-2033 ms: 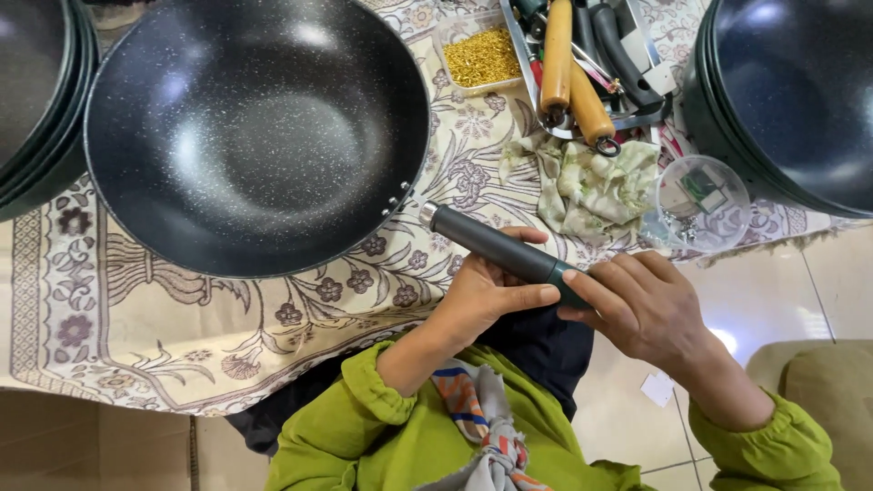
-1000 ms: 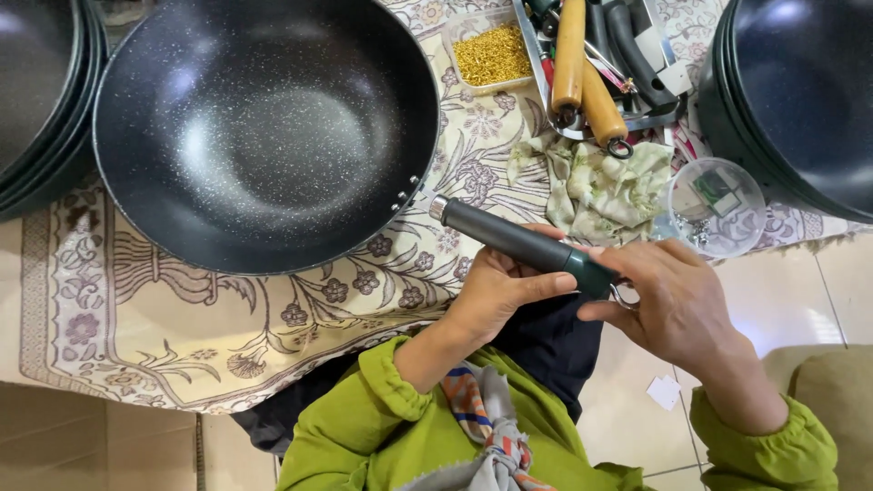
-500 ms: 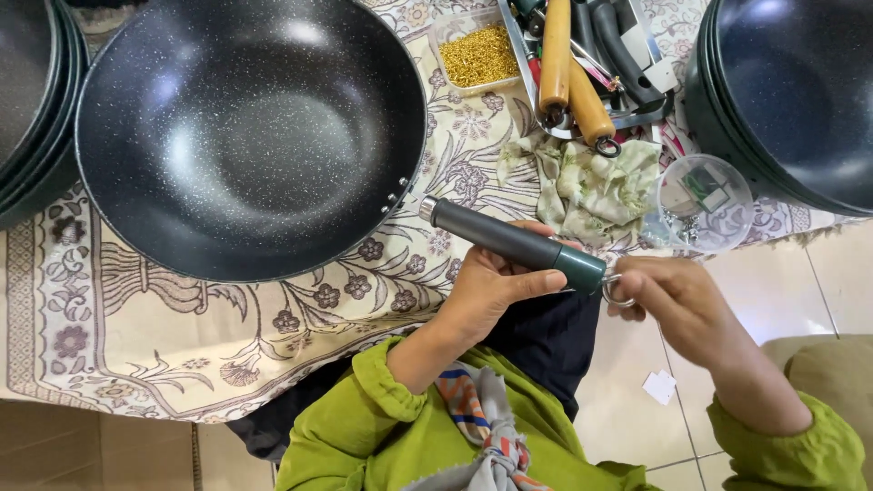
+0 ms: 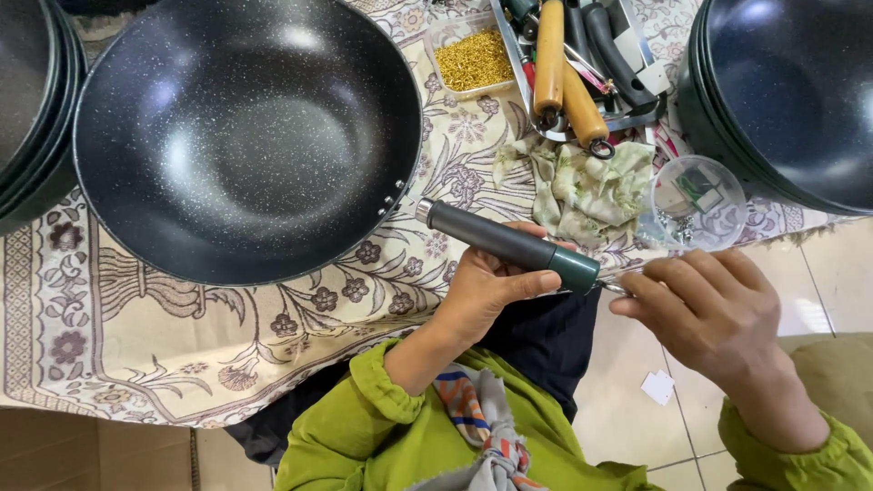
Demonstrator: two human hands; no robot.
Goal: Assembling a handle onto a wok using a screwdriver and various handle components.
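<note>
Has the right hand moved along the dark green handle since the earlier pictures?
Yes. The right hand has slid off the dark green handle toward its outer end, away from the wok, and now pinches a small metal piece there.

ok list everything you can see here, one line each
wok: 1, black speckled, centre of cloth
pan stacks: 2, dark, left edge and right edge
handle: 1, dark green, held at wok's rim
small parts: many, gold, clear tub
tool tray: 1, wooden-handled tools inside
rag: 1, pale green
plastic cup: 1, clear
tablecloth: 1, cream floral
left hand: grips handle
right hand: fingers at handle's end
</note>
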